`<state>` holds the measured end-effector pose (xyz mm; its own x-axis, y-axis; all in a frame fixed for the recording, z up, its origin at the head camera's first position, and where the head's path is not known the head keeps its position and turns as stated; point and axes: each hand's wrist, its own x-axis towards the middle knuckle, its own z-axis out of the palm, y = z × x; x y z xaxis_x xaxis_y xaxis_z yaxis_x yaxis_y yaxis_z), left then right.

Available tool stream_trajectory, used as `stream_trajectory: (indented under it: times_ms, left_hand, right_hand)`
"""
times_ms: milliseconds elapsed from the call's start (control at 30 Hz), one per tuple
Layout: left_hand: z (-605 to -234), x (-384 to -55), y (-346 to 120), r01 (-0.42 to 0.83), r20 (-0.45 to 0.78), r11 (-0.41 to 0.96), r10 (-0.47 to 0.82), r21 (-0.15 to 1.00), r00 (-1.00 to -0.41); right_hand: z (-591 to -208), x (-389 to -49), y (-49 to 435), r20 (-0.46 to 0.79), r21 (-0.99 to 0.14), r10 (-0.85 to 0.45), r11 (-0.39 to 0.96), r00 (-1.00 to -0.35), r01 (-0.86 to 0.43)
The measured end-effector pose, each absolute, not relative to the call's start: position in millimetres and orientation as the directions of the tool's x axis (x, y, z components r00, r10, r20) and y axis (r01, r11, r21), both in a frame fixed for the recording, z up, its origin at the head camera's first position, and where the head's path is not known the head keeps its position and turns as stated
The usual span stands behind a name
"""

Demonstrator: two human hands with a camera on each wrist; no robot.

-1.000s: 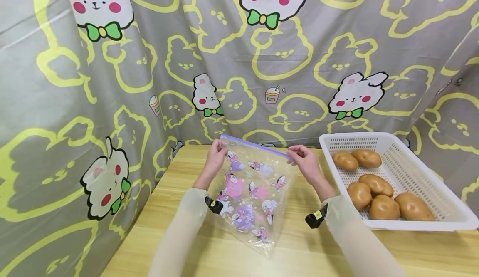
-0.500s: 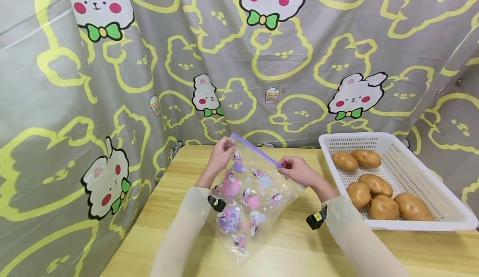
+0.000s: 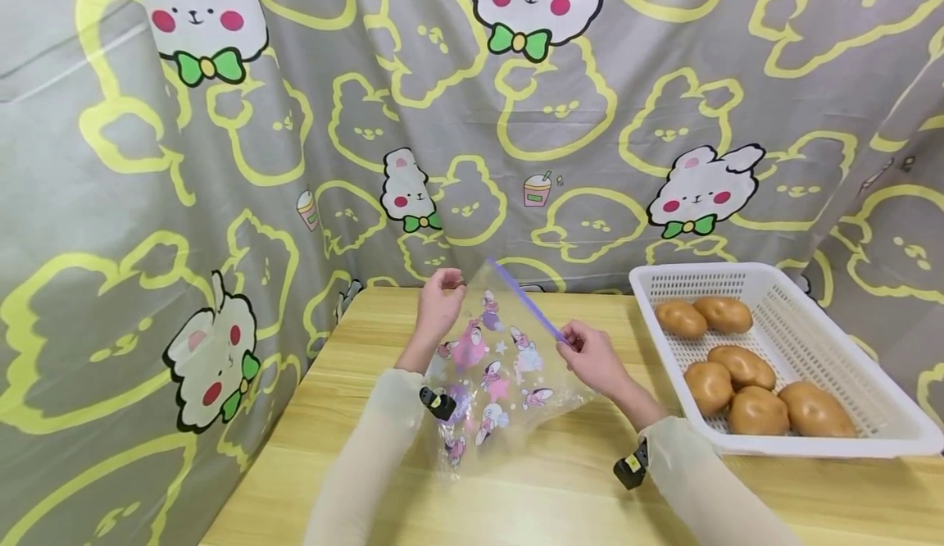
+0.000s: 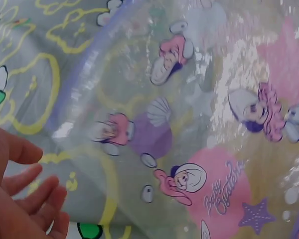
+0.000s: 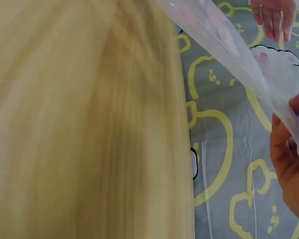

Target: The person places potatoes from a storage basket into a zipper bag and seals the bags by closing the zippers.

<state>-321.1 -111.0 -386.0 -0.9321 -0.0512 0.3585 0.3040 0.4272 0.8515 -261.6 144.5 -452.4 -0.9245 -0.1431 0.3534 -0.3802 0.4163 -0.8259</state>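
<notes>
A clear zip-top bag (image 3: 509, 345), printed with pink and purple cartoon figures, hangs slanted over the table. Its purple zip edge (image 3: 525, 298) slopes down to the right. My right hand (image 3: 593, 359) pinches this edge between thumb and fingers; the right wrist view shows the same pinch on the bag (image 5: 244, 59). Just left of the bag's upper corner is my left hand (image 3: 440, 307). In the left wrist view its fingers (image 4: 47, 191) are loosely bent, apart from the plastic and holding nothing. The bag looks flat, with nothing inside.
A white perforated basket (image 3: 848, 341) stands at the right of the wooden table (image 3: 354, 448), with several potatoes (image 3: 758, 409) in it. Behind and to the left hangs a grey curtain (image 3: 560, 234) with yellow outlines and white rabbits. Each wrist wears a small black camera (image 3: 631, 466).
My left hand has let go of the bag's upper left corner. The zip edge has tilted more steeply, its upper end shifting right. My right hand has moved lower, still pinching the edge.
</notes>
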Motion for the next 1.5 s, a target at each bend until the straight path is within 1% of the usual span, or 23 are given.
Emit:
stream_trajectory:
  times_ms: [100, 200, 367, 500, 567, 667, 733, 800, 867, 933, 1033, 1133, 1267, 1400, 1500]
  left_hand:
    - [-388, -313, -99, 0.267, 0.316, 0.45, -0.035, 0.852, -0.948]
    - [-393, -303, -86, 0.219, 0.219, 0.466, 0.054, 0.857, -0.974]
    - [-400, -294, -66, 0.141, 0.074, 0.469, 0.159, 0.872, -0.985]
    - [-404, -289, -53, 0.079, -0.012, 0.472, 0.187, 0.878, -0.982]
    - [-406, -287, -47, 0.073, -0.022, 0.485, 0.188, 0.872, -0.982]
    - [-409, -284, -39, 0.095, 0.004, 0.484, 0.186, 0.87, -0.983]
    - [-410, -284, -36, 0.117, 0.028, 0.47, 0.191, 0.875, -0.981]
    - [-412, -284, -34, 0.13, 0.045, 0.439, 0.197, 0.889, -0.979]
    - [-413, -284, -32, 0.143, 0.064, 0.414, 0.198, 0.899, -0.978]
    - [-414, -285, -30, 0.147, 0.073, 0.39, 0.198, 0.909, -0.977]
    - [-414, -285, -28, 0.163, 0.091, 0.365, 0.205, 0.917, -0.974]
    - [-413, -285, -26, 0.178, 0.11, 0.33, 0.213, 0.927, -0.971]
    - [-417, -283, -23, 0.174, 0.123, 0.264, 0.2, 0.949, -0.972]
    - [-420, -279, -21, 0.157, 0.116, 0.231, 0.178, 0.96, -0.977]
    - [-422, -276, -21, 0.144, 0.105, 0.218, 0.178, 0.965, -0.978]
  right_hand:
    - [-457, -258, 145, 0.434, -0.749, -0.112, 0.507, -0.894, -0.427]
    - [-459, -252, 145, 0.494, -0.669, -0.11, 0.586, -0.863, -0.457]
    - [-461, -245, 140, 0.585, -0.57, -0.134, 0.634, -0.8, -0.523]
    - [-466, -243, 137, 0.681, -0.457, -0.166, 0.665, -0.713, -0.591]
    - [-468, -242, 136, 0.724, -0.388, -0.193, 0.68, -0.662, -0.622]
    - [-468, -239, 135, 0.768, -0.283, -0.241, 0.702, -0.593, -0.653]
    - [-467, -237, 136, 0.783, -0.227, -0.265, 0.72, -0.562, -0.656]
    - [-466, -235, 136, 0.786, -0.192, -0.283, 0.734, -0.55, -0.652]
    - [-466, -233, 137, 0.779, -0.177, -0.292, 0.747, -0.555, -0.641]
    - [-465, -231, 138, 0.766, -0.187, -0.289, 0.754, -0.574, -0.629]
    - [-462, -227, 138, 0.737, -0.26, -0.25, 0.753, -0.628, -0.604]
    - [-459, -224, 138, 0.686, -0.376, -0.19, 0.734, -0.702, -0.566]
    - [-457, -220, 137, 0.584, -0.556, -0.134, 0.652, -0.801, -0.515]
    - [-457, -215, 134, 0.441, -0.723, -0.109, 0.545, -0.891, -0.425]
    - [-457, -211, 134, 0.33, -0.815, -0.094, 0.472, -0.939, -0.334]
